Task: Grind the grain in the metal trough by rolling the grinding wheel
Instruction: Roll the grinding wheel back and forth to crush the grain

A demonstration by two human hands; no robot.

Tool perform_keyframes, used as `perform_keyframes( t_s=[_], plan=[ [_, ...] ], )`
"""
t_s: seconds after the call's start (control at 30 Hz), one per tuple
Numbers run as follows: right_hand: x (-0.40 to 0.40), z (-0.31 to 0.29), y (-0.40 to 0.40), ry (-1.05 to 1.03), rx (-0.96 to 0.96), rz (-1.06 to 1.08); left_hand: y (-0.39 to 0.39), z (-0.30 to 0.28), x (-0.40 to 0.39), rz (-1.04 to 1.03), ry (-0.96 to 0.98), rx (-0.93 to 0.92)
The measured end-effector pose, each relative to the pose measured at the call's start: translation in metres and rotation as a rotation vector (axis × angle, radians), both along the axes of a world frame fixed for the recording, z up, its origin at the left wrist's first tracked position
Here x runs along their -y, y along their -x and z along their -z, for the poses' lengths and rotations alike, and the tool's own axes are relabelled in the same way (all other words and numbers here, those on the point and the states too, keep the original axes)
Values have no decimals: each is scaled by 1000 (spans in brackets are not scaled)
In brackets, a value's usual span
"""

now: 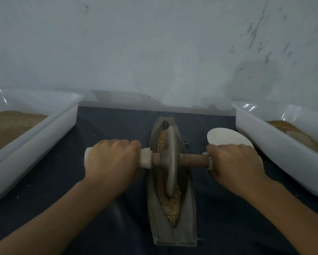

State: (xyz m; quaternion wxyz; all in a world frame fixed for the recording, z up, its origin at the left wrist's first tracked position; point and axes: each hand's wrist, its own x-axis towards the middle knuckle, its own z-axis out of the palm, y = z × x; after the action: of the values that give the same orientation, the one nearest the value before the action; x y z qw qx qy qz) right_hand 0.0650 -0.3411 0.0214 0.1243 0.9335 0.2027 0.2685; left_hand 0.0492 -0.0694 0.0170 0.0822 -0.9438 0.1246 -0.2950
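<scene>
Two bare hands at work, seen from the head camera: left hand (111, 159) wrapped round the white-bound left end of a brown wooden axle (193, 159), right hand (235, 162) wrapped round the right end, both grasping firmly. Between them, standing upright in a long, boat-shaped grey metal trough (188, 208): a grey stone-like grinding wheel (170, 161), its lower rim sunk into tan grain (171, 205). Trough set lengthwise on a dark blue cloth (108, 208), pointing away toward a pale wall (154, 43).

Task judged under way, not finished: coarse grain visible beyond the wheel at the far end and heaped below it toward the near end, much of it apparently whole; fineness too blurred to tell. More passes along the groove probably needed.

Room for rolling: groove open both ahead of and behind the wheel, narrowing to points at either end, so stroke limited by those tips. Left, well apart from the trough, a white rectangular plastic tub (62, 122) holding brown material; right, a second white plastic tub (276, 140) with similar contents. Just beyond the right hand, a flat white round disc (226, 136), close to the knuckles and near that tub's wall — tightest spot for the right hand.
</scene>
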Motion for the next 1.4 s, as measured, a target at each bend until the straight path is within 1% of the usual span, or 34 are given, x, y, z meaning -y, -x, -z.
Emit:
perform_keyframes(
  t_s=[0.07, 0.17, 0.23, 0.37, 0.43, 0.5, 0.53, 0.63, 0.73, 0.8, 0.9, 1.0, 1.17, 1.27, 1.4],
  plan=[
    [-6, 1, -23, 24, 5, 73, -23, 3, 2, -47, -41, 17],
    [-12, -1, -53, -3, 26, 128, -54, 4, 5, -74, -3, 60],
    [-13, -2, -62, -15, 6, 152, -62, 0, 8, -91, 9, 67],
    [-7, -3, -39, -13, -69, 112, -42, 1, 4, -65, 33, 37],
    [-4, 0, -16, -20, -24, 29, -20, 2, 3, 3, 10, 45],
    [-1, 1, 4, -53, 31, -36, -3, 4, -2, 95, 48, 77],
    [1, 1, 10, -58, 34, -39, 1, 5, -4, 102, 67, 68],
    [1, 2, 5, -29, 11, -2, -4, 8, -6, 51, 62, 3],
    [-7, 1, -23, 38, 29, 55, -32, 12, -4, -27, 42, 1],
    [-11, -1, -44, 36, 16, 100, -52, 11, -1, -86, 64, -26],
    [-15, -9, -62, 34, -3, 142, -69, 6, 3, -100, 65, -20],
    [-13, -8, -55, 32, -17, 143, -63, 4, 1, -76, 61, -43],
    [-5, -4, -8, 39, -18, 25, -23, 10, -6, -32, -1, -21],
    [-2, -2, 4, 34, -49, 70, -11, 7, -9, -26, -32, -35],
    [-7, -4, -21, 35, -54, 120, -30, 7, -6, -52, -22, -59]
  ],
)
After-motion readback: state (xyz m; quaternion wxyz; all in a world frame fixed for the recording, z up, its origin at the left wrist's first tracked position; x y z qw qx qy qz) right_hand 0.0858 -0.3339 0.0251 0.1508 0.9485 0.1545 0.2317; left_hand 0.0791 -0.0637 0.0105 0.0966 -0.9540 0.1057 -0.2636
